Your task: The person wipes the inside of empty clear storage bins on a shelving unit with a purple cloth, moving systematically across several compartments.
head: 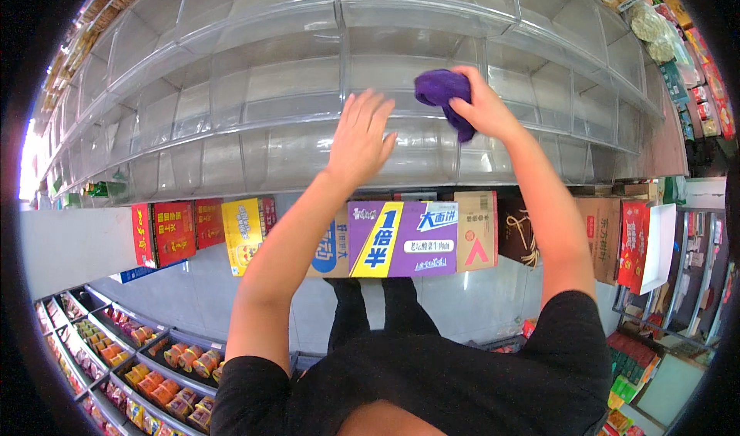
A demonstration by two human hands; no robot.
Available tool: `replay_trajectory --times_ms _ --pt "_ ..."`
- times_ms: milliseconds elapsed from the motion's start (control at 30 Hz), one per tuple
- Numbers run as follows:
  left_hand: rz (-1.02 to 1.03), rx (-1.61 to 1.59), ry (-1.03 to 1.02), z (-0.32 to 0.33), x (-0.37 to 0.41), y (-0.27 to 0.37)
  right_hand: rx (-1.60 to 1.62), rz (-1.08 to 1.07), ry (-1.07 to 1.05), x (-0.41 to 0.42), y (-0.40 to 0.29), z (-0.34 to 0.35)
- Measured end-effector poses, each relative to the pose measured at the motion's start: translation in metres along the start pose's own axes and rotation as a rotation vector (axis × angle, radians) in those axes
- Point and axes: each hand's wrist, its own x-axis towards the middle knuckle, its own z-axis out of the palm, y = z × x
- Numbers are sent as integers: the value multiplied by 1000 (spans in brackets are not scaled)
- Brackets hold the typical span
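Observation:
A bunched purple cloth (442, 89) is gripped in my right hand (480, 104), raised over a tiered rack of clear plastic bins (289, 89). One end of the cloth hangs down below my fingers. To its left, my left hand (361, 135) is spread with nothing in it, over the front edges of the bins; whether it touches them I cannot tell. The bins near both hands look see-through, with bare walls and dividers. Below my forearms a purple and yellow carton (403, 239) stands at the foot of the rack.
Cardboard cartons line the rack's base, among them a yellow one (243, 236), red ones (173, 234) and a brown one (600, 239). Shelves of packaged goods (167, 390) stand behind at the lower left. Bagged goods (653, 28) are at the upper right. Grey floor (462, 303) shows around my legs.

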Motion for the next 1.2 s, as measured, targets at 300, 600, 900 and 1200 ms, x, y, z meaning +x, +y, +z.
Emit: replay_trajectory --times_ms 300,600,900,1200 --pt "-93 244 -224 68 24 -60 -1061 -868 60 182 96 49" --pt "-199 283 -245 71 28 -53 -957 46 -213 184 157 63" --pt "-199 317 -251 69 29 -53 -572 248 -749 112 129 55" --pt "-154 362 -231 71 28 -58 560 675 -686 94 55 2"
